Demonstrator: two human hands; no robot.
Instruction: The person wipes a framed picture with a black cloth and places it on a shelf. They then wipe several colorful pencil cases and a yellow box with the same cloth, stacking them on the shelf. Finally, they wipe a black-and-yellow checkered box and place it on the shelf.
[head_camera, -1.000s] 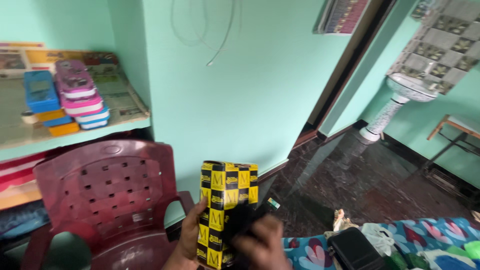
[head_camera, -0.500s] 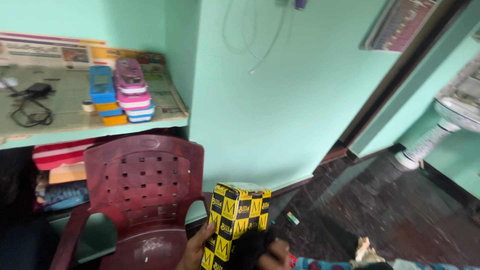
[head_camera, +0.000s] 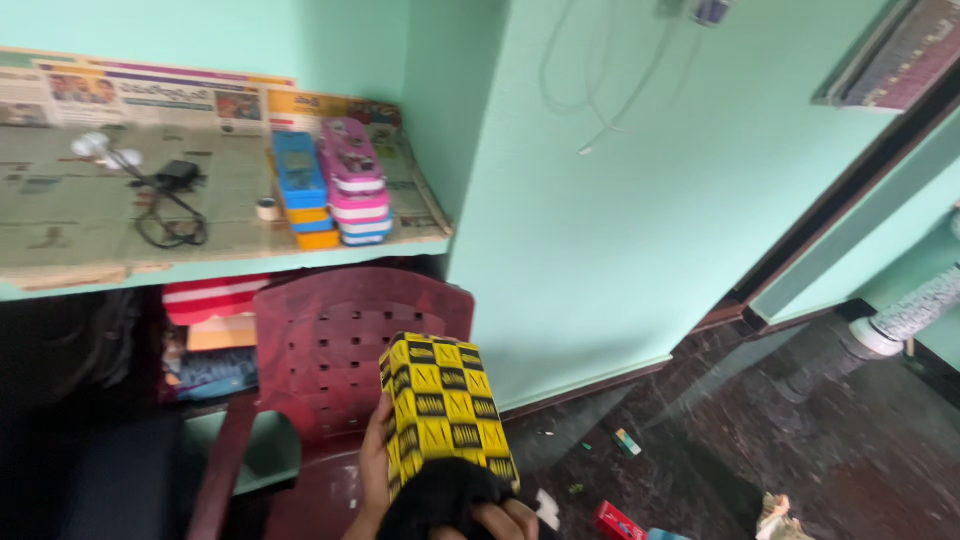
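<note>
Wall (head_camera: 640, 230), pale green, takes up the upper right of the view, with thin white cables (head_camera: 600, 90) hanging down it; dark polished floor (head_camera: 800, 440) lower right, strewn with small scraps and a small red packet (head_camera: 618, 520).

Shelf (head_camera: 230, 268), pale green, lined with newspaper (head_camera: 120, 200); near its right edge, two stacks of pencil boxes (head_camera: 335, 190), blue over orange beside pink over striped ones; towards its left, a black charger with coiled cord (head_camera: 170, 205) and a small roll of tape (head_camera: 266, 208) just beside the stacks; under the shelf, folded cloth and books in shadow, not clear.

Chair (head_camera: 330, 400), dark red plastic with a perforated back, stands below the shelf's right end.

Box (head_camera: 445, 415), yellow and black in a chequered print, upright and slightly tilted, held in front of the chair back at the bottom centre of the view.

Left hand (head_camera: 375, 470): fingers wrapped along the box's left side edge, in contact, closed on it.

Right hand (head_camera: 505, 520): only the fingertips show at the bottom edge, curled over a black cloth (head_camera: 440, 500) that covers the box's lower front; gripping the cloth at the base of the box; how much of the box itself it holds cannot be told.
</note>
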